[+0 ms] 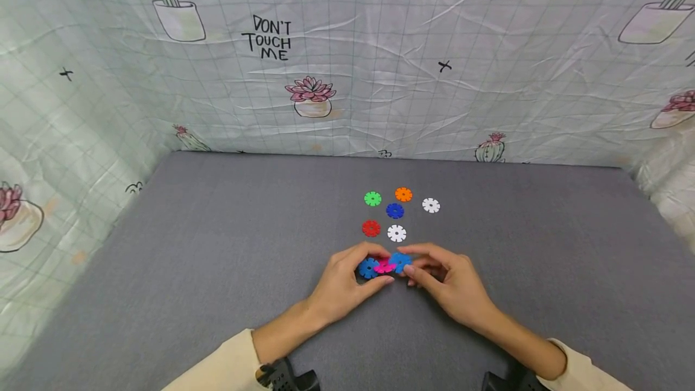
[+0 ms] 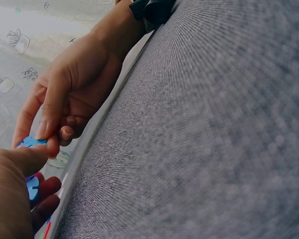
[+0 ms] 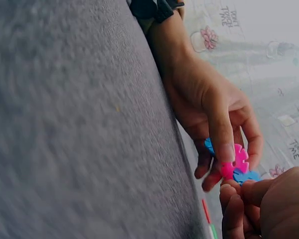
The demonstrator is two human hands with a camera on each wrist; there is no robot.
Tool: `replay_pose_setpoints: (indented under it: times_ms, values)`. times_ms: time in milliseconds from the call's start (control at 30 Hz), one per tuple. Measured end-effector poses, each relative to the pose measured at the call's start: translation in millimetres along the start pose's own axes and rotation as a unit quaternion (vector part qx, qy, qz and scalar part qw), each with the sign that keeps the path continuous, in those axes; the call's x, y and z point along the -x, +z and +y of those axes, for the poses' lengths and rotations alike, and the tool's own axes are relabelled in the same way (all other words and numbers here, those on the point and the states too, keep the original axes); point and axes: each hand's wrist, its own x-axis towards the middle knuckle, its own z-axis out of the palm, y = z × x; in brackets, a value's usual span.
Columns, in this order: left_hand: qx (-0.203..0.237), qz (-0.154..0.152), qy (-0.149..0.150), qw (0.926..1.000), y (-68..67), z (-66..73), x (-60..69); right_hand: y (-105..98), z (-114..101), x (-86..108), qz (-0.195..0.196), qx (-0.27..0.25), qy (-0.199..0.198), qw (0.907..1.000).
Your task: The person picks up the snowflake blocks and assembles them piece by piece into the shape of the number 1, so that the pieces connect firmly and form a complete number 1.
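Three notched discs are joined in a row: a blue one (image 1: 368, 268) at the left, a pink one (image 1: 383, 266) in the middle and another blue one (image 1: 400, 262) at the right. My left hand (image 1: 343, 282) grips the left part of the row between thumb and fingers. The thumb and fingers of my right hand (image 1: 455, 282) pinch the right blue disc. In the right wrist view, the left thumb lies against the pink disc (image 3: 241, 158), and the right fingertips hold the blue disc (image 3: 246, 176) beside it.
Beyond the hands, loose discs lie on the grey table (image 1: 244, 228): green (image 1: 372, 198), orange (image 1: 403, 194), dark blue (image 1: 395, 210), red (image 1: 371, 228) and two white ones (image 1: 431, 205), (image 1: 397, 233). A printed cloth (image 1: 380, 77) hangs behind the table.
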Motion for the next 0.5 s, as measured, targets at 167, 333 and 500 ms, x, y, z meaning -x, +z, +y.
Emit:
replay_pose_setpoints:
  times_ms: [167,333,500]
  values:
    - [0.001,0.001,0.013,0.9999,1.4,-1.6,0.6,1.9,2.1,3.4,-0.019,-0.041,0.051,0.9977]
    - [0.008,0.002,0.028,0.9996,2.2,-2.3,0.8,4.5,-1.2,4.2,-0.019,-0.06,0.081,0.9948]
    - [0.006,0.008,0.049,0.9987,2.1,-2.7,0.4,6.9,-2.6,4.7,-0.014,-0.073,0.089,0.9933]
